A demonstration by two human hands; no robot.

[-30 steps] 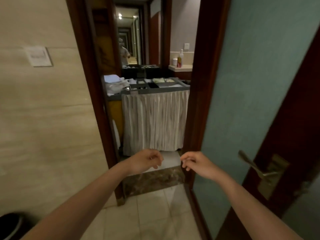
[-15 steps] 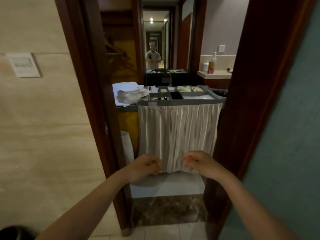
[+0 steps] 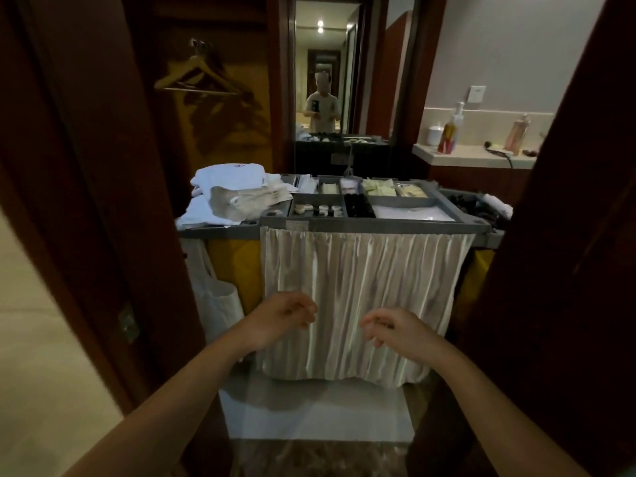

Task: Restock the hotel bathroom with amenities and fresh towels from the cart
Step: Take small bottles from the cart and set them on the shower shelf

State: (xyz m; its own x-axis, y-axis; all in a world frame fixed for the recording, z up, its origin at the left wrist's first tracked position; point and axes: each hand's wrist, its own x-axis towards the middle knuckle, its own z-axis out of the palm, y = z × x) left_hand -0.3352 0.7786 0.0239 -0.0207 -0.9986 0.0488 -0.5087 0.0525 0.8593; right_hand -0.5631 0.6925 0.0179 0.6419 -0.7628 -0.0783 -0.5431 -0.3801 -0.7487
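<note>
Just beyond the left hand (image 3: pixel 282 317) and right hand (image 3: pixel 395 330) stands the cart (image 3: pixel 375 222).

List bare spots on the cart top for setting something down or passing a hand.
Barely any bare spot: only the narrow front rim above the curtain. The front-right compartment holds just a flat white layer. Crowded: towel pile at left, small compartments filled. A hand should pass above the compartments, right of the towels.
</note>
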